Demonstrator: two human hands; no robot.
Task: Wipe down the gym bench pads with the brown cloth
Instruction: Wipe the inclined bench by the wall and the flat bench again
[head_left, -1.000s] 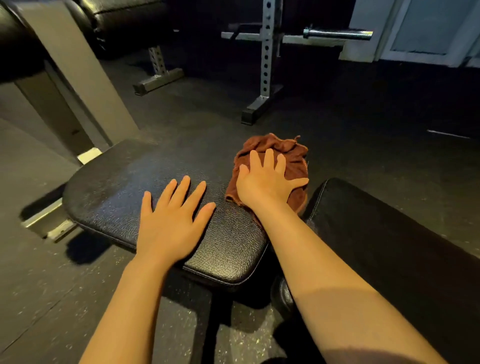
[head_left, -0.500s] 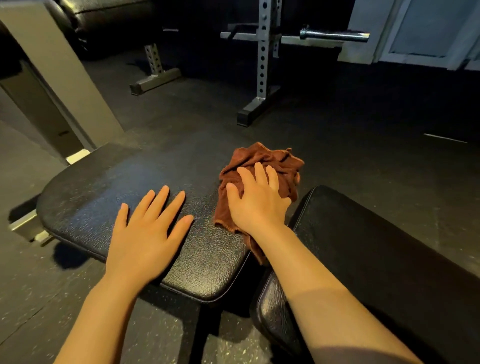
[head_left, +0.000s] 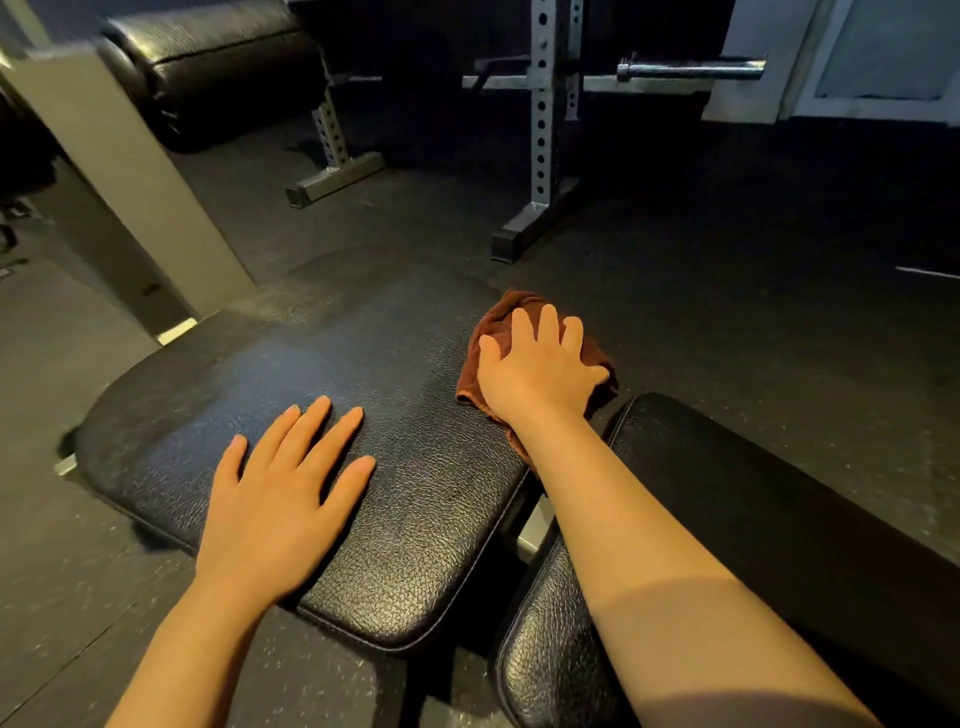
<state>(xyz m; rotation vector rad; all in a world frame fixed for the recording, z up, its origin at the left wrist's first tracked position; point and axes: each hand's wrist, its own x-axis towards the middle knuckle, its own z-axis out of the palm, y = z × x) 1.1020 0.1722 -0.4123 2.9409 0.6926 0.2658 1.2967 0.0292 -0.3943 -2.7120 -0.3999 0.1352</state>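
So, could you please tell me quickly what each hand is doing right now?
Left hand: open, flat on the seat pad.
Right hand: open, pressing the brown cloth.

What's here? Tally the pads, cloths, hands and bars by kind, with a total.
Pads: 3 (seat pad, back pad, far pad)
Cloths: 1 (brown cloth)
Hands: 2 (left hand, right hand)
Bars: 1 (barbell)
Total: 7

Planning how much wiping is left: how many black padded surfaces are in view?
3. The black textured seat pad under both hands, the black back pad beneath the right forearm, and a black padded bench at far left. Others may sit out of frame.
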